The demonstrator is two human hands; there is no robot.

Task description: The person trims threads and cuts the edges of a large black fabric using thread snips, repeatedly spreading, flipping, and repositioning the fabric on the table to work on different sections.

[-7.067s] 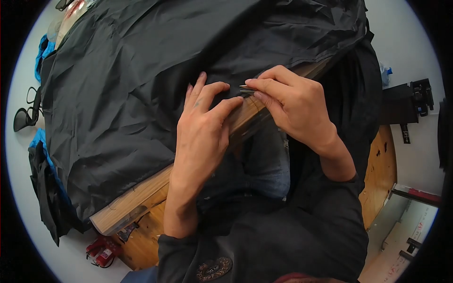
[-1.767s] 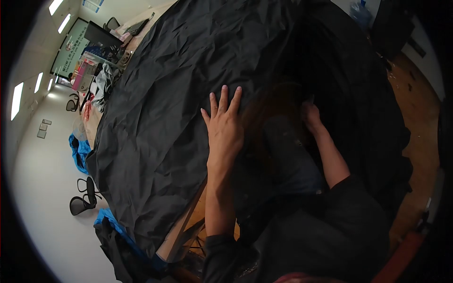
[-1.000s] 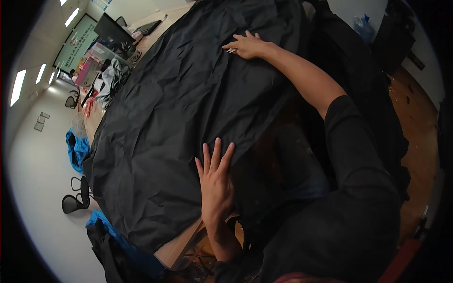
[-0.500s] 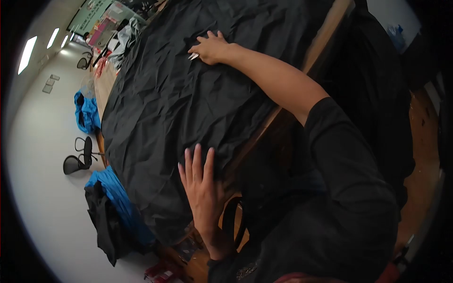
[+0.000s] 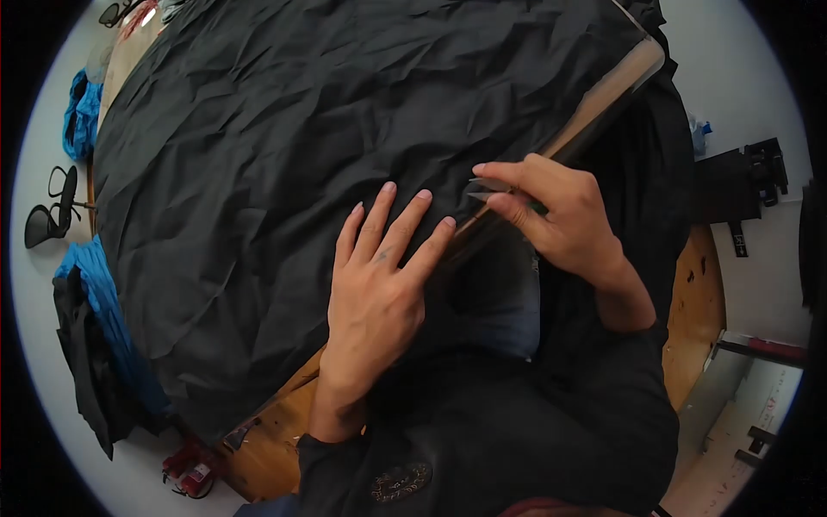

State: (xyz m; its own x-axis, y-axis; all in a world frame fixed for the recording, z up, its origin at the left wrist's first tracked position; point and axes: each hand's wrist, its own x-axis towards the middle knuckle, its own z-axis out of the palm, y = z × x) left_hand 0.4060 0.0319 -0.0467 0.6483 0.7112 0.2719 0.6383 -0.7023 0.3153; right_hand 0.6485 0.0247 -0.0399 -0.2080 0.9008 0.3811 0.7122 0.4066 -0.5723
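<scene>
Black fabric (image 5: 250, 138), wrinkled all over, covers most of the table. Flat on it near the table's edge lies my left hand (image 5: 379, 284), fingers spread and holding nothing. To its right, over the wooden edge, my right hand (image 5: 560, 211) is closed around small thread snips (image 5: 489, 188). Their two pointed blades stick out between thumb and index finger, slightly apart, toward my left hand's fingertips. Most of the snips' handle is hidden in the palm.
The table's bare wooden edge (image 5: 603, 90) runs diagonally at right. More black fabric (image 5: 642, 172) hangs beyond it. Blue cloth (image 5: 108, 302) and black cloth (image 5: 82, 362) hang at the left. A black chair (image 5: 56, 211) stands by the wall, and red items (image 5: 191, 470) lie on the floor.
My right hand has come back from far across the fabric to the near edge, still with the snips. My left hand stays flat on the fabric, now close beside it. The view has shifted.
</scene>
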